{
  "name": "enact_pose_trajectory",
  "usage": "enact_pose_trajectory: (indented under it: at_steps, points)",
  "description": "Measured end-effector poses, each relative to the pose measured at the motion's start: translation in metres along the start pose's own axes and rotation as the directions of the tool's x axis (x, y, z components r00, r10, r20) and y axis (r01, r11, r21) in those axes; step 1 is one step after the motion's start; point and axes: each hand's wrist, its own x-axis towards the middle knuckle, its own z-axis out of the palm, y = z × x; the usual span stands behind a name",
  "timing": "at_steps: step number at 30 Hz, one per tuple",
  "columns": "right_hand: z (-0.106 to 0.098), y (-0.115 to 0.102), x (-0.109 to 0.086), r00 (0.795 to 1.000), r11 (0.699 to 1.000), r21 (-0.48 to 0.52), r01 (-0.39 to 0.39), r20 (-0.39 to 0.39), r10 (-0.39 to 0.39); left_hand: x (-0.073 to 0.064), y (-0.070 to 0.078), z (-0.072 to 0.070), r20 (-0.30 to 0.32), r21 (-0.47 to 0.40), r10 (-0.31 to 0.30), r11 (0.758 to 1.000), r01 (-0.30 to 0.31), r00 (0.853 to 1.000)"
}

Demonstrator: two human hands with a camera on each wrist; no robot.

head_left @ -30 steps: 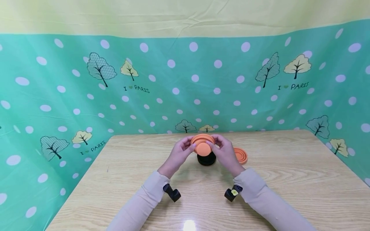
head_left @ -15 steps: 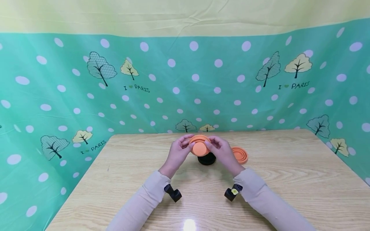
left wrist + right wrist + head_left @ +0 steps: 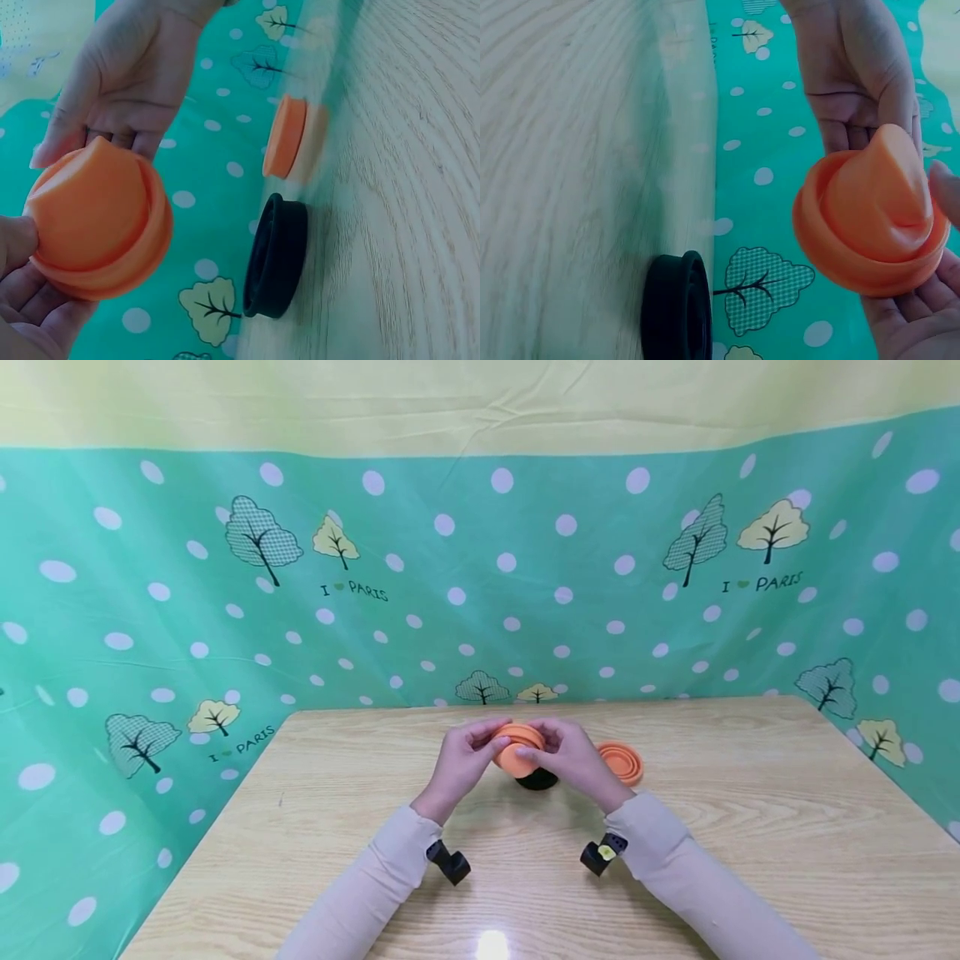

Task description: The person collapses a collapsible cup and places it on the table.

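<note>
Both hands hold an orange collapsible cup (image 3: pixel 517 762) above the middle of the table in the head view. My left hand (image 3: pixel 463 764) pinches its left rim, thumb on the near side and fingers behind. At the opposite rim, my right hand (image 3: pixel 576 760) grips it with the thumb pressing on the flat round base. In the right wrist view the cup (image 3: pixel 877 210) looks soft, its middle dented and pushed up into a peak inside the thick rim. Just below and behind it, a black ridged round piece (image 3: pixel 276 259) rests on the table, partly hidden in the head view.
A second orange ringed piece (image 3: pixel 622 763), folded flat, lies on the table right of the black one. The wooden tabletop (image 3: pixel 360 760) ends at a green dotted curtain (image 3: pixel 420 635) at the back. A small black wrist camera (image 3: pixel 450 864) sits on each sleeve.
The orange cup has shifted slightly left, then down toward the table. Its base now tilts, and the right thumb has moved lower onto it. The pieces on the table stay put.
</note>
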Motion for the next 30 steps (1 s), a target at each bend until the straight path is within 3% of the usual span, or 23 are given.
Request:
enact_pose_trajectory:
  at_steps: [4,11,15,19,24,30]
  points:
    - [0.0,-0.001,-0.001,0.999,0.999,0.005,-0.032,0.024,0.032,-0.001,0.005,0.001,0.038,0.004,-0.007,1.0,0.007,0.999]
    - [-0.001,0.0,-0.004,0.999,0.996,0.075,-0.048,-0.019,0.05,-0.008,0.031,0.0,0.055,-0.007,-0.025,1.0,0.025,0.998]
    - [-0.003,0.0,-0.003,0.998,0.987,0.153,-0.047,-0.04,0.054,-0.004,0.022,-0.002,0.055,-0.083,-0.049,0.995,0.054,0.997]
    - [-0.003,-0.001,-0.002,0.996,0.969,0.244,-0.048,-0.058,0.064,0.001,0.009,-0.003,0.11,-0.142,-0.068,0.986,0.084,0.992]
    - [-0.003,-0.001,-0.002,0.993,0.944,0.326,-0.048,-0.085,0.08,0.001,0.006,-0.002,0.159,-0.157,-0.078,0.982,0.103,0.984]
    - [-0.002,0.002,-0.003,0.995,0.946,0.323,-0.027,-0.081,0.056,0.001,0.006,-0.002,0.127,-0.131,-0.066,0.988,0.083,0.99]
